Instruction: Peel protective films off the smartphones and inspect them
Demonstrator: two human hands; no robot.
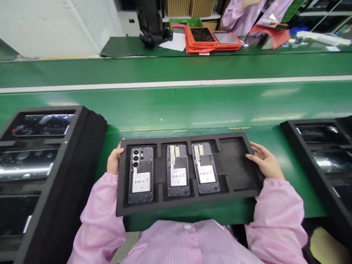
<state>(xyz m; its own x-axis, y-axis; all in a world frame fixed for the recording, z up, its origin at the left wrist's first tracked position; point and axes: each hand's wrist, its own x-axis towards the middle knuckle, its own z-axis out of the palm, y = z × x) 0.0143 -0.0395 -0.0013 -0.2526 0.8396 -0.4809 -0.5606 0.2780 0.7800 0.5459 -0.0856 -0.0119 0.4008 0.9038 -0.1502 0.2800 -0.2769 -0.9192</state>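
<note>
Between my two hands is a black foam tray with four-sided recesses, held slightly tilted over the green bench. My left hand grips its left end, and my right hand clasps the right end with the thumb on top. Three phones without back covers lie in the tray. The left phone shows a column of camera rings. Strips of pale tape cross the top of the middle phone and the right phone. White battery labels face up on all three. The rightmost recess holds no phone.
On the left stands a tall stack of black foam trays with glossy screens in the top one. Another foam tray with screens is at the right. Beyond the green bench, orange-red folders lie near a co-worker in pink sleeves.
</note>
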